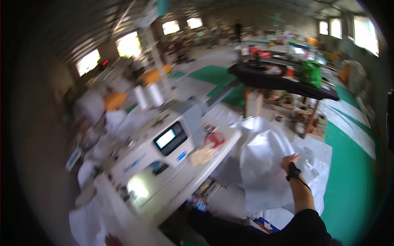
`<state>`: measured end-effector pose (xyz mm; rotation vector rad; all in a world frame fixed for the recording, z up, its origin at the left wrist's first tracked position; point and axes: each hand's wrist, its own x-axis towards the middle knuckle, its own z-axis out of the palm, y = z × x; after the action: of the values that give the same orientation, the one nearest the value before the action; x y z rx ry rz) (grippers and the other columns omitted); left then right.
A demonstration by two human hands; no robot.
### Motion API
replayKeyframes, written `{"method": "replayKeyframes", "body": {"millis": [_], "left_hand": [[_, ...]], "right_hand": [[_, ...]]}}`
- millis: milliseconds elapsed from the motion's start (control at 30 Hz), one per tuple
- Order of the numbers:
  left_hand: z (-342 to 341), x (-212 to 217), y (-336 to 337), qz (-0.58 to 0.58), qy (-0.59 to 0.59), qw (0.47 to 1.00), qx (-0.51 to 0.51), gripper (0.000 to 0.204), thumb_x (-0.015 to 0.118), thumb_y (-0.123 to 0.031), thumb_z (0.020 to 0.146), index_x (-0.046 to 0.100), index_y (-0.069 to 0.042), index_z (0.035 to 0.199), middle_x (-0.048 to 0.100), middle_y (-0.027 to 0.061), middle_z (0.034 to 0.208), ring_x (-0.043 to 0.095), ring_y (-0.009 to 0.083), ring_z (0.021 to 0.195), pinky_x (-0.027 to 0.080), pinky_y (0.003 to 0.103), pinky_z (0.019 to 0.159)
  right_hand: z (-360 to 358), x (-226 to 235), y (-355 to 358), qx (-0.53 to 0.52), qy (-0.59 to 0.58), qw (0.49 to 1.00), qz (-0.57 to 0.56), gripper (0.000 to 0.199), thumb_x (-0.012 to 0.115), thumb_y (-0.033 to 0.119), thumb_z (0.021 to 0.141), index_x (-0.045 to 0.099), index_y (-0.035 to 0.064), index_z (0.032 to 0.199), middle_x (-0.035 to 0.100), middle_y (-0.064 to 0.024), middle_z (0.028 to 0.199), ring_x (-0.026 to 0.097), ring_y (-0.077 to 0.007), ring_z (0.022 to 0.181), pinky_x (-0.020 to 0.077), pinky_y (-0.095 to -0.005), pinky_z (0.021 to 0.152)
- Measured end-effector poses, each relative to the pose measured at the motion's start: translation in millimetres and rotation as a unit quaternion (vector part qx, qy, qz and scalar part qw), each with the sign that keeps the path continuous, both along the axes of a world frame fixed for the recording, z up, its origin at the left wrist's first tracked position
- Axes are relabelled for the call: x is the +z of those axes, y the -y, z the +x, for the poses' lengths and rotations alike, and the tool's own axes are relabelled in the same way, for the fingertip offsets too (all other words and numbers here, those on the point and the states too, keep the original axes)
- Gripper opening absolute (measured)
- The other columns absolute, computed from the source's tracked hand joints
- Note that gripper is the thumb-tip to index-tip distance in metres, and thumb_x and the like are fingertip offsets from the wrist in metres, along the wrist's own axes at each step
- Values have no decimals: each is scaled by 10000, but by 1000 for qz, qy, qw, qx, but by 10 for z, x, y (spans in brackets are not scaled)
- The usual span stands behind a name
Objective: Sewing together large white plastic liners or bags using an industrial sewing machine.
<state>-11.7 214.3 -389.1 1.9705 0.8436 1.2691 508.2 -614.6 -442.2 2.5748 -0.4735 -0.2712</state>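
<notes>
My right hand (290, 161), with a black band at its wrist, is out to the right with its fingers closed on a glossy white sheet (266, 151). The sheet bulges up in folds beside the sewing table. Only a small blurred part of my left hand (113, 240) shows at the bottom edge, against another white sheet (104, 209); its fingers cannot be made out. That sheet hangs over the left end of the table near the needle area of a white sewing machine (143, 149). The machine's small screen and work lamp are lit.
On the sewing table (197, 174) lie a beige cloth (201, 156) and a red item (215, 140). Two white thread cones (155, 95) stand behind the machine. A dark-topped table (283, 84) holds a green bag (311, 74). Green flooring (349, 180) runs along the right.
</notes>
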Motion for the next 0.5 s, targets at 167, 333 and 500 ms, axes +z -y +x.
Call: {"method": "replayKeyframes", "body": {"millis": [167,333,500], "left_hand": [[-152,-276,-64,253,-460,824,214,475,528,-380,979,497,-168,1403,489,147,1425,398,359,1348,250,582,1094],[-39,206,382,190,-456,842,219,513,419,-508,984,494,-225,1406,423,113,1490,348,382,1386,224,675,1066],[-127,558,685,95,-469,852,211,524,432,-512,979,476,-229,1417,379,80,1521,337,355,1401,208,688,1066]], "right_hand": [[-268,725,-990,305,88,889,330,265,588,266,909,690,43,1007,661,-184,1117,658,-353,970,514,-495,849],[-1369,1037,-2728,384,-224,573,689,352,646,202,947,612,38,1257,677,-106,1179,659,-165,994,526,-303,867],[-2762,1226,-4300,522,-364,456,622,709,716,432,860,472,29,1389,664,-163,1148,663,-257,999,524,-348,865]]}}
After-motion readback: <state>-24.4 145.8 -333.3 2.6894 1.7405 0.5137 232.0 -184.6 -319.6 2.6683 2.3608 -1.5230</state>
